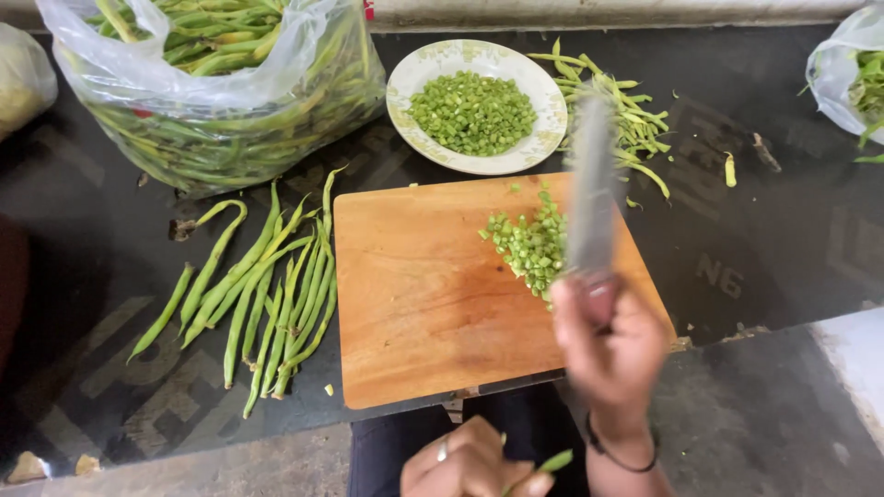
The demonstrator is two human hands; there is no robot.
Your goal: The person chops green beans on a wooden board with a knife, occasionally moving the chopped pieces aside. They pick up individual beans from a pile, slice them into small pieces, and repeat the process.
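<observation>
— Nearest the camera, what is that low in the middle?

— Left hand (pixel 470 465), ring on one finger, fingers pinched on a single green bean (pixel 551 463) close to the body, below the near edge of the wooden cutting board (pixel 433 294).

— And the other hand?

— Right hand (pixel 608 345) is clenched around the handle of a knife (pixel 592 198). Its blade is blurred, raised above the board's right side, pointing far. It partly hides the pile of chopped bean pieces (pixel 527 244) on the board.

— What surrounds the board?

— Left of it, a loose bunch of whole green beans (pixel 262 290) lies on the dark table (pixel 783 230). Far left stands a clear plastic bag of beans (pixel 221 87). Just beyond the board's far edge sits a white plate (pixel 543 92) heaped with chopped pieces. Right of the plate, trimmed ends and strings (pixel 626 115) are scattered. At the far right edge, another plastic bag (pixel 843 69) with greens shows partly.
</observation>
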